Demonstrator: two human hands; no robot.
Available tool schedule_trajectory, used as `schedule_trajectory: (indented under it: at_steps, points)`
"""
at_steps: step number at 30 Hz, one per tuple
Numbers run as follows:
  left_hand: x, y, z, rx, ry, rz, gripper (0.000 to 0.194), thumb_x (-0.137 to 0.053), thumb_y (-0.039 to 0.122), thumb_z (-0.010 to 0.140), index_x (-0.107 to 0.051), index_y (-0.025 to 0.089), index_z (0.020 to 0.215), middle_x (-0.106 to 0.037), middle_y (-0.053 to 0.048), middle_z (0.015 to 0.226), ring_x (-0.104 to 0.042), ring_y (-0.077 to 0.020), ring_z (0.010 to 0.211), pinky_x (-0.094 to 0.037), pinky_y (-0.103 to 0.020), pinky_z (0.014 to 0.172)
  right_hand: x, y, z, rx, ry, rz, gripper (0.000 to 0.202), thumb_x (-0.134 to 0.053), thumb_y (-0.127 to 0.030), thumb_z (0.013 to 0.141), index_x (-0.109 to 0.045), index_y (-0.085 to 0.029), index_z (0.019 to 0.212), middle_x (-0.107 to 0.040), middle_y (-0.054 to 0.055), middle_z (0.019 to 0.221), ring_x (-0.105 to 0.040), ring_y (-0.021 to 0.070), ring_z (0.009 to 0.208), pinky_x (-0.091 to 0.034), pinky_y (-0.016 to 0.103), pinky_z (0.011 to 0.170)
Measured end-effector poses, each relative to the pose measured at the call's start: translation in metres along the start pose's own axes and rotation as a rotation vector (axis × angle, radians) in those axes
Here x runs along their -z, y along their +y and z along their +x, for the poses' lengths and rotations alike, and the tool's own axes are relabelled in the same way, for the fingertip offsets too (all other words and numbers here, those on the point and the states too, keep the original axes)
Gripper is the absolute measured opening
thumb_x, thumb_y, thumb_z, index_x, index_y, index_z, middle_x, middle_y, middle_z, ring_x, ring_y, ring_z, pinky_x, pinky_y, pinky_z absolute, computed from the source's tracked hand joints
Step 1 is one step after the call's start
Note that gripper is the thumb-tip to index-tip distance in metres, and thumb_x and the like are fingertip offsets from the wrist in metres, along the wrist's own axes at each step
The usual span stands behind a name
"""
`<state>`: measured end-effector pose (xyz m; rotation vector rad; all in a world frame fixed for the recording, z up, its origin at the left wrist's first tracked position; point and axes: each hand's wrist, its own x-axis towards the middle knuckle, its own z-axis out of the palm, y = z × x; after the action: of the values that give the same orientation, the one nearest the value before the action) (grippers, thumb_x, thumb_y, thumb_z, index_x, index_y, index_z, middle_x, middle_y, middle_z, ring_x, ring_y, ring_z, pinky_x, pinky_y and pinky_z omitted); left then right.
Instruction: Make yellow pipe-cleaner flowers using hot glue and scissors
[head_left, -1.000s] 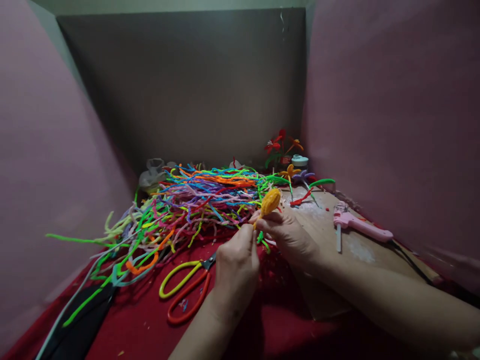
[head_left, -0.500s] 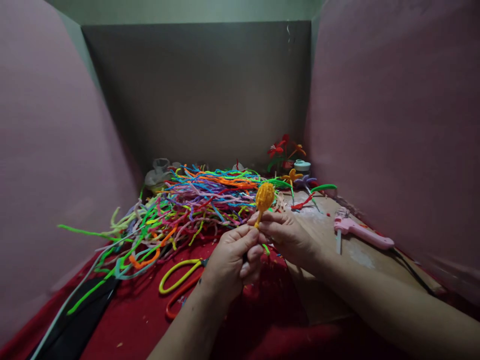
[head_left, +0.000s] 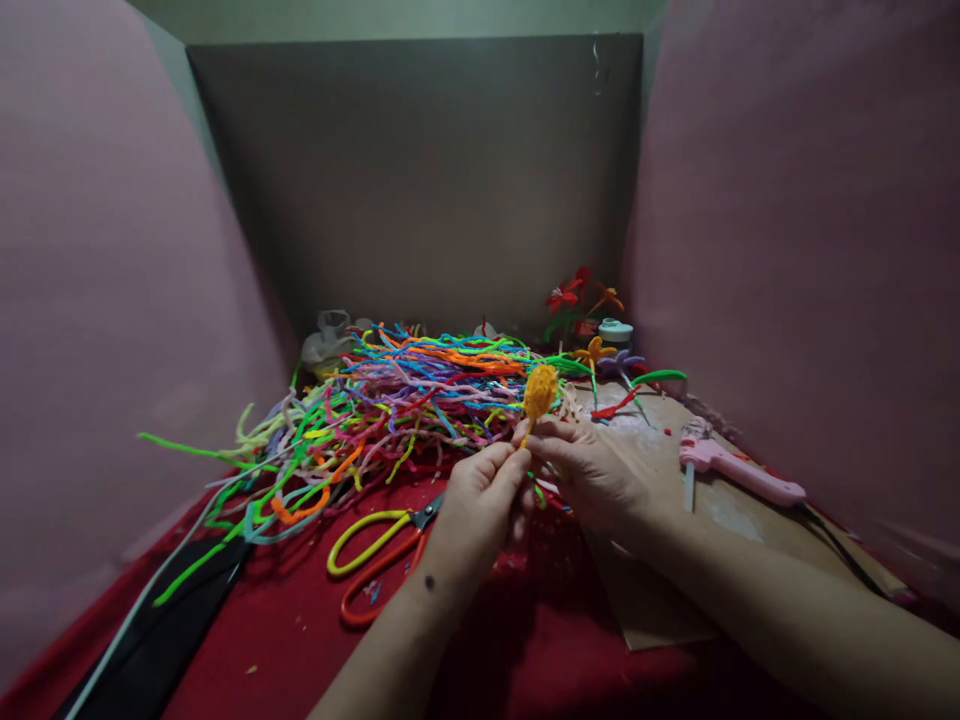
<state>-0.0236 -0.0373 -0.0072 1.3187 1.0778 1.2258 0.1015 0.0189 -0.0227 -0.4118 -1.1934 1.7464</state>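
A yellow-orange fuzzy pipe cleaner flower bud (head_left: 541,391) stands upright on a short stem above my fingers. My left hand (head_left: 491,492) pinches the lower stem between thumb and forefinger. Fingers of my right hand (head_left: 589,468) close on the same stem from the other side, just under the bud; the stem's lower end is hidden. Left of my left wrist lie scissors (head_left: 367,545) with one yellow and one red handle, their blades partly behind the hand. Behind both hands spreads a large heap of pipe cleaners (head_left: 427,395) in many colours.
A pink glue gun (head_left: 742,474) rests on cardboard (head_left: 720,560) at right, its black cord trailing. Finished pipe cleaner flowers (head_left: 592,352) and a teal-lidded jar (head_left: 615,332) stand at the back right. A black flat object (head_left: 180,620) and a white cable (head_left: 142,605) lie at left on red cloth (head_left: 270,600).
The view has shifted slightly, moving the surroundings to the right. The bud leans a little more, my left hand has turned, and more of the scissors shows.
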Motion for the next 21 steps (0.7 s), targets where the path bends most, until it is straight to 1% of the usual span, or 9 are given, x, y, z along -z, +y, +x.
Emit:
schedule_trajectory:
  at_steps: [2,3,4,6,8,13,15,17,21]
  points:
    - [-0.004,-0.001,-0.001,-0.194,0.167,0.329,0.022,-0.05,0.031,0.084,-0.053,0.017,0.068,-0.047,0.004,0.054,-0.041,-0.0066,0.044,-0.032,-0.019,0.044,0.001,0.002,0.001,0.01,0.015,-0.001,0.01,-0.072,-0.023,0.068,-0.064,-0.018,0.068,-0.05,-0.004,0.065,-0.04,0.0086,0.057,-0.035,0.025,0.061]
    - [-0.006,-0.002,-0.002,-0.266,0.21,0.448,0.019,-0.05,0.029,0.083,-0.054,0.018,0.069,-0.048,0.004,0.056,-0.044,-0.0077,0.048,-0.034,-0.019,0.048,0.002,0.002,0.001,0.012,0.027,-0.006,0.009,-0.072,-0.022,0.068,-0.064,-0.018,0.068,-0.051,-0.004,0.066,-0.041,0.0087,0.057,-0.035,0.025,0.062]
    - [-0.006,-0.002,-0.003,-0.304,0.223,0.527,0.016,-0.05,0.028,0.083,-0.055,0.018,0.072,-0.05,0.003,0.058,-0.046,-0.0087,0.051,-0.034,-0.02,0.052,0.002,0.002,0.001,0.013,0.034,-0.014,0.009,-0.072,-0.022,0.069,-0.064,-0.018,0.069,-0.052,-0.004,0.067,-0.042,0.0089,0.058,-0.036,0.026,0.064]
    - [-0.006,-0.003,-0.004,-0.297,0.206,0.598,0.016,-0.048,0.028,0.084,-0.055,0.018,0.073,-0.051,0.003,0.057,-0.048,-0.0096,0.051,-0.035,-0.021,0.052,0.002,0.002,0.0,0.017,0.033,-0.031,0.01,-0.071,-0.023,0.069,-0.063,-0.018,0.068,-0.052,-0.003,0.068,-0.044,0.0097,0.06,-0.037,0.027,0.066]
    - [-0.005,-0.004,-0.003,-0.256,0.193,0.6,0.022,-0.043,0.028,0.086,-0.053,0.018,0.069,-0.05,0.003,0.055,-0.046,-0.0092,0.046,-0.034,-0.021,0.05,0.002,0.001,0.0,0.019,0.026,-0.039,0.01,-0.07,-0.022,0.07,-0.062,-0.018,0.067,-0.051,-0.004,0.066,-0.045,0.0102,0.062,-0.037,0.027,0.068]
    - [0.0,-0.012,0.0,-0.134,0.117,0.391,0.026,-0.04,0.033,0.087,-0.048,0.02,0.067,-0.048,0.005,0.051,-0.043,-0.0081,0.037,-0.032,-0.02,0.042,0.0,0.0,0.0,-0.011,0.044,-0.039,0.01,-0.07,-0.022,0.07,-0.061,-0.017,0.07,-0.054,-0.002,0.07,-0.049,0.0116,0.067,-0.038,0.026,0.067]
    - [0.0,-0.014,0.002,-0.118,0.113,0.39,0.027,-0.039,0.035,0.088,-0.047,0.02,0.066,-0.047,0.006,0.05,-0.04,-0.0076,0.036,-0.031,-0.02,0.041,-0.001,0.0,0.0,-0.032,0.08,-0.017,0.011,-0.071,-0.022,0.069,-0.062,-0.017,0.071,-0.055,-0.002,0.071,-0.049,0.0114,0.066,-0.038,0.026,0.064]
    - [-0.002,-0.014,0.004,-0.163,0.146,0.479,0.027,-0.038,0.033,0.088,-0.046,0.02,0.066,-0.046,0.005,0.053,-0.04,-0.0079,0.04,-0.031,-0.02,0.044,-0.001,0.0,0.001,-0.033,0.104,-0.003,0.011,-0.072,-0.022,0.067,-0.062,-0.016,0.07,-0.054,-0.002,0.07,-0.049,0.0105,0.065,-0.038,0.025,0.063]
    - [-0.007,-0.007,0.009,-0.303,0.208,0.734,0.021,-0.039,0.027,0.087,-0.047,0.02,0.069,-0.047,0.003,0.057,-0.044,-0.0104,0.05,-0.033,-0.022,0.053,-0.002,-0.003,0.002,0.028,0.126,0.026,0.011,-0.073,-0.021,0.065,-0.064,-0.015,0.067,-0.055,-0.003,0.067,-0.048,0.0089,0.062,-0.037,0.023,0.062]
